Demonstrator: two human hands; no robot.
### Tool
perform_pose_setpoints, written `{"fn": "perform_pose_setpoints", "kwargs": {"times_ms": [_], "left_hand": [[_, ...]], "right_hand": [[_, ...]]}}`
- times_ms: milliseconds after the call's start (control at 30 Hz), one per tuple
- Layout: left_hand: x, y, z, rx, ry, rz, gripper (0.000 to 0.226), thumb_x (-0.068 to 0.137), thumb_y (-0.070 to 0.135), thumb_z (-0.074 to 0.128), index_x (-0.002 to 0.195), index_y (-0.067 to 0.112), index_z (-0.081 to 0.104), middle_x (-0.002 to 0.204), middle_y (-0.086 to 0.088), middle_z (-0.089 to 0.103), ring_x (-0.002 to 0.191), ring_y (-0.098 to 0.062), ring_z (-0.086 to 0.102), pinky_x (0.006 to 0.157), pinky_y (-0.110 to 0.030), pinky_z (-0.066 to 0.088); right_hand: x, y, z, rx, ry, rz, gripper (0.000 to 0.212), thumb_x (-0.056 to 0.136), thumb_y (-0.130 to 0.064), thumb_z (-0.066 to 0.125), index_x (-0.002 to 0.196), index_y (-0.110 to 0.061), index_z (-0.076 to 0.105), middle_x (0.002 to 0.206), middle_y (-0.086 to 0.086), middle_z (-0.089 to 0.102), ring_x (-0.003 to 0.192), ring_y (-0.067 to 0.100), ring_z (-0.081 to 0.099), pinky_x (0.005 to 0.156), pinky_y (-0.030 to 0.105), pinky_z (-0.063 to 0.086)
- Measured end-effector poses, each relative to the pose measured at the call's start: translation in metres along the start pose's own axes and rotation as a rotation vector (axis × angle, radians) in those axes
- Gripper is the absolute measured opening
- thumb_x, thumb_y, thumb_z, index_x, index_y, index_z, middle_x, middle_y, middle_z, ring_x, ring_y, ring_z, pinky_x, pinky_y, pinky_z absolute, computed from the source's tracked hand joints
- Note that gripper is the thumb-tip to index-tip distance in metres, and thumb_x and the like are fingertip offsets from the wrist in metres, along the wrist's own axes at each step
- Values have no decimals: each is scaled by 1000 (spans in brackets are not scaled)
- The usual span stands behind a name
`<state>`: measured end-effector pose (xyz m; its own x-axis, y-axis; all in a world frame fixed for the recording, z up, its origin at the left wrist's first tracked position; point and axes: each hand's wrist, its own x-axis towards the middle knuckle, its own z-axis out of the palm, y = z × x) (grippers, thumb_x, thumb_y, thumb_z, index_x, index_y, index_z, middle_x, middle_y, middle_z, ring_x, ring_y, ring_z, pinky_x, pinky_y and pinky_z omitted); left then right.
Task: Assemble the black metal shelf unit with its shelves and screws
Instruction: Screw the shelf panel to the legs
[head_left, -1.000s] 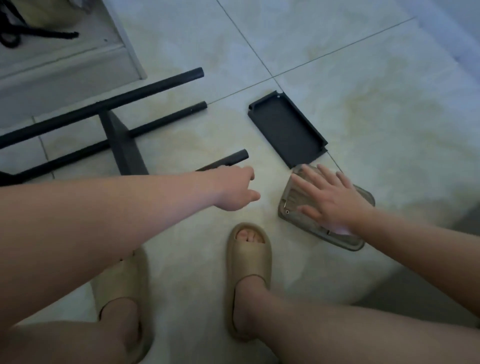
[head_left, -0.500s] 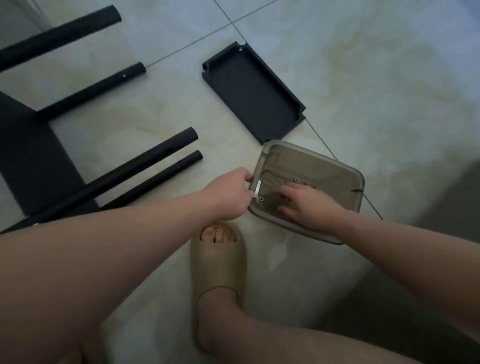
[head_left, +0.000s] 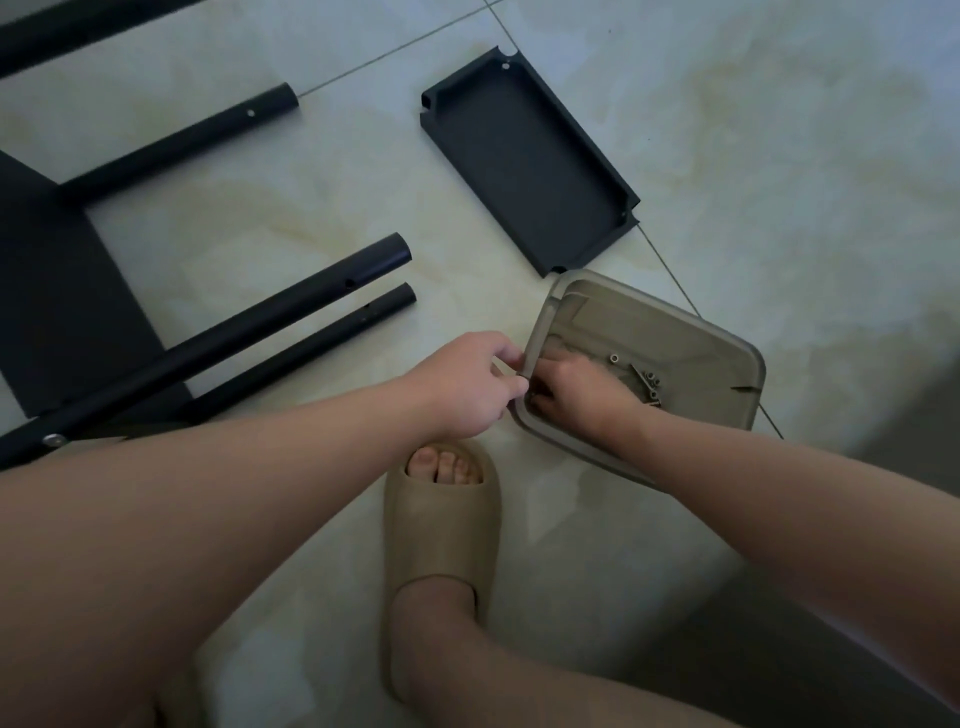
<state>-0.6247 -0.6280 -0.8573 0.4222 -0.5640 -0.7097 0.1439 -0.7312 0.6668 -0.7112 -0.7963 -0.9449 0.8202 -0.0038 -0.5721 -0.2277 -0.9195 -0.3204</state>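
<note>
Right hand (head_left: 576, 389) is down inside the translucent container (head_left: 727, 358), fingers curled onto the bottom at its near-left corner. Fingertips are hidden under the knuckles, so cannot tell whether anything is pinched. Left hand (head_left: 467, 384) pinches the container's left rim between thumb and fingers, steadying it on the floor (head_left: 779, 156).

Head view, the only 1:
- Screws (head_left: 649, 387) lie in a small cluster on the container bottom, just beside the right hand on its far side. 1 small ring-shaped piece sits apart from them.
- Loose shelf (head_left: 524, 161), black, open face up, lies just beyond the container. Its near corner is at the container's rim; touching or just short, cannot tell.
- Frame (head_left: 52, 291) lies on its side at left with 1 panel already fitted. 2 tubes (head_left: 291, 312) point their open ends toward the hands, and holes show near those ends.
- Slipper (head_left: 441, 519) on a foot, just below the hands.

Judgement: the step in hand looks like fetching hardware for the loose shelf, with the task roughly partway. To do it well:
- Grip the rim firmly so the light container does not skid.
- Slide 1 screw clear of the cluster along the bottom, then pinch it by the head.
- Take out what 1 shelf needs in a single visit.

Likely risk: small screws dropped on smooth tile would roll.
</note>
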Motion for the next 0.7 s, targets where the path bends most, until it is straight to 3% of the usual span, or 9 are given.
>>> {"fn": "perform_pose_setpoints", "kwargs": {"times_ms": [200, 333, 400, 500, 633, 700], "left_hand": [[1, 3, 5, 7, 3, 3, 7, 99, 24, 59, 105, 28, 58, 95, -7, 74, 90, -25, 70, 86, -37, 55], [-2, 5, 6, 23, 19, -4, 13, 100, 28, 58, 112, 27, 58, 101, -3, 70, 93, -24, 68, 81, -32, 52], [-5, 5, 4, 40, 42, -27, 26, 101, 33, 55, 125, 25, 55, 108, -2, 65, 96, -23, 64, 78, -32, 47], [-14, 11, -7, 24, 96, -67, 27, 103, 34, 46, 124, 20, 54, 113, -3, 63, 99, -23, 60, 77, -32, 43], [-43, 31, -37, -240, 52, -181, 29, 106, 31, 41, 116, 15, 63, 112, -7, 68, 93, -20, 63, 74, -31, 48], [-64, 37, -57, -425, -4, -219, 36, 108, 36, 38, 115, 16, 67, 112, -4, 70, 100, -20, 67, 79, -31, 54]], "right_hand": [[-2, 4, 0, -27, -8, -5, 47, 87, -39, 44, 117, -9, 64, 115, 17, 62, 99, 41, 63, 79, 47, 55], [-20, 4, -13, 45, 79, -3, 14, 89, -27, 64, 91, -13, 62, 91, 7, 61, 85, 34, 63, 68, 34, 46], [-34, 1, -29, 78, 135, -25, 18, 88, -24, 70, 81, -20, 54, 83, -1, 51, 78, 26, 57, 66, 30, 37], [-59, -8, -61, 73, 189, -91, 12, 85, -17, 71, 84, -11, 60, 85, 0, 52, 76, 27, 56, 70, 37, 48], [-80, -40, -109, 64, 321, -149, 10, 82, -8, 71, 87, -9, 63, 86, 1, 56, 72, 25, 55, 68, 43, 51], [-84, -68, -131, 65, 396, -202, 9, 81, -6, 70, 86, -10, 62, 86, 2, 56, 70, 26, 55, 66, 43, 51]]}}
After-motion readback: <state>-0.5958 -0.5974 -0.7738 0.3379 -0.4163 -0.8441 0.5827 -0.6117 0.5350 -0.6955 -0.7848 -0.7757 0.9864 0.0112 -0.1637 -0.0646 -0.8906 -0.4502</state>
